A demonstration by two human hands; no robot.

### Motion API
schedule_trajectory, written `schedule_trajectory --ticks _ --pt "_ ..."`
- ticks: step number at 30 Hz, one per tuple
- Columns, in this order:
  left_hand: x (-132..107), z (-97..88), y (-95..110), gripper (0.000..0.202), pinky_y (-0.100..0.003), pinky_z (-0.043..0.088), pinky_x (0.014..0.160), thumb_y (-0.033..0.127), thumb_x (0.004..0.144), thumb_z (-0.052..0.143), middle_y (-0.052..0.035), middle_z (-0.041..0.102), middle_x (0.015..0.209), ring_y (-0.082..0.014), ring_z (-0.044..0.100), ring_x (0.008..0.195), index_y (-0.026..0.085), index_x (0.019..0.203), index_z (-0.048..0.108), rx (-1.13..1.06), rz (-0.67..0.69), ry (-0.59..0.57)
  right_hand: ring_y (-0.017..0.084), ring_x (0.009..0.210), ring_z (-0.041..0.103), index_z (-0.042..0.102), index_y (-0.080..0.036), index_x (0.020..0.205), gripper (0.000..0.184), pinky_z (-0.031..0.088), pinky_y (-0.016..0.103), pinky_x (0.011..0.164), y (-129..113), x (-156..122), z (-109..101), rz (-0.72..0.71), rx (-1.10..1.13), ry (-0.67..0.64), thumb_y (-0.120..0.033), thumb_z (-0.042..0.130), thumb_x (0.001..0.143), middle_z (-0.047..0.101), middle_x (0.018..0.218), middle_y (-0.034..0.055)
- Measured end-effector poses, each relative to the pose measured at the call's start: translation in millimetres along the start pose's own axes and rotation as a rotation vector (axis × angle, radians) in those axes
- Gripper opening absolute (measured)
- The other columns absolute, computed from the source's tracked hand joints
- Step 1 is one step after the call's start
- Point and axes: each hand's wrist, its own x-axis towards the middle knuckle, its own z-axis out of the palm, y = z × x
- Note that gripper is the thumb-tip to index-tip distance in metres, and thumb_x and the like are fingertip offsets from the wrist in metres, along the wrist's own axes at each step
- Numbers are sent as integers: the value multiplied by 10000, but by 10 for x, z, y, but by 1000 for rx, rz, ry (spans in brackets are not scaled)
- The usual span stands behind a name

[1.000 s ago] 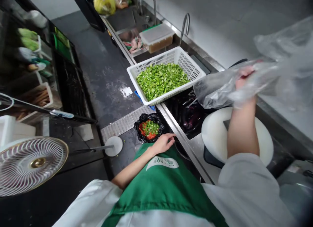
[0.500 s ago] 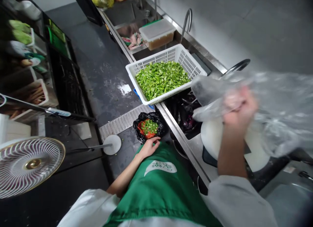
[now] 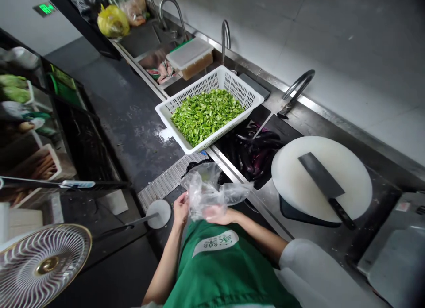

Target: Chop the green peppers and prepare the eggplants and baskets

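A crumpled clear plastic bag (image 3: 207,188) is held in front of my apron. My left hand (image 3: 181,207) pinches the bag's left edge, fingers closed. Behind the film, my right hand (image 3: 217,214) grips the bag from the right, its fingers partly veiled by the plastic. Under and beyond the bag, a strip of the black bin liner (image 3: 195,164) shows; whatever lies in it is hidden. Just ahead stands a white slotted basket (image 3: 168,115) of chopped green peppers (image 3: 207,115), resting across the sink's edge.
A cleaver (image 3: 320,173) lies on a round white chopping board (image 3: 288,175) to the right. Dark purple eggplants (image 3: 252,155) fill the near sink, with water running from a tap (image 3: 300,84). A fan (image 3: 46,266) stands at left. A lidded plastic tub (image 3: 191,58) sits farther back.
My right hand has brought the clear bag down from above the chopping board to my front. My left hand has risen and taken hold of its edge. The cleaver is now uncovered.
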Motion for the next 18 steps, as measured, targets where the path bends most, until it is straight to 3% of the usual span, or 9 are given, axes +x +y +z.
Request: schedule_trajectory --ticks 2,4,7,9,11,12,14,16,18 --pt "77 -65 -33 341 -296 561 746 336 676 719 -72 788 851 -214 714 767 122 937 772 140 85 131 178 851 712 748 -175 1046 337 612 301 824 237 -11 -224 138 29 66 -358 893 803 749 897 20" --pt "84 -54 -53 258 -308 555 776 284 717 631 -71 778 849 -220 703 789 134 875 770 279 196 54 200 924 722 673 -211 1316 586 637 349 795 422 22 -419 186 114 199 -426 878 812 747 1148 87" --pt "-51 174 -73 226 -341 556 866 189 728 577 -89 779 910 -241 705 888 149 821 780 435 368 -361 228 1068 719 474 -343 1555 862 655 398 794 586 240 -501 172 291 186 -553 857 812 613 1479 108" --pt "-187 392 -66 253 -382 555 953 148 728 570 -117 782 1002 -258 705 973 151 844 795 503 418 -618 230 1052 728 567 -271 1472 750 640 370 824 653 491 -412 202 315 164 -563 830 833 674 1393 118" --pt "-307 537 -32 303 -424 540 1039 141 753 582 -147 772 1131 -279 697 1075 145 946 815 567 427 -759 229 1000 733 689 -166 1246 507 614 321 834 711 757 -298 230 233 223 -493 790 872 752 1190 122" --pt "-352 554 -6 330 -444 523 1081 152 778 594 -159 759 1201 -291 686 1136 142 1021 817 598 432 -764 226 984 729 709 -146 1148 397 600 303 837 742 873 -260 240 177 257 -443 764 890 765 1120 114" --pt "-407 456 47 391 -477 477 1159 205 845 619 -170 720 1332 -311 649 1260 146 1192 788 643 441 -665 217 987 712 711 -145 1049 241 569 278 854 811 1047 -256 255 81 308 -333 725 898 767 1069 90" --pt "-423 207 69 426 -491 452 1190 274 907 624 -165 700 1390 -313 626 1317 165 1302 743 645 423 -496 218 1017 687 702 -151 990 155 532 265 884 895 1150 -342 287 -21 351 -231 723 858 759 1034 78" --pt "-418 -134 28 425 -477 520 1105 343 947 606 -167 718 1353 -306 665 1250 170 1316 727 622 338 -361 242 1037 664 679 -145 923 155 501 285 916 990 1223 -463 346 -152 391 -139 741 780 738 967 87"
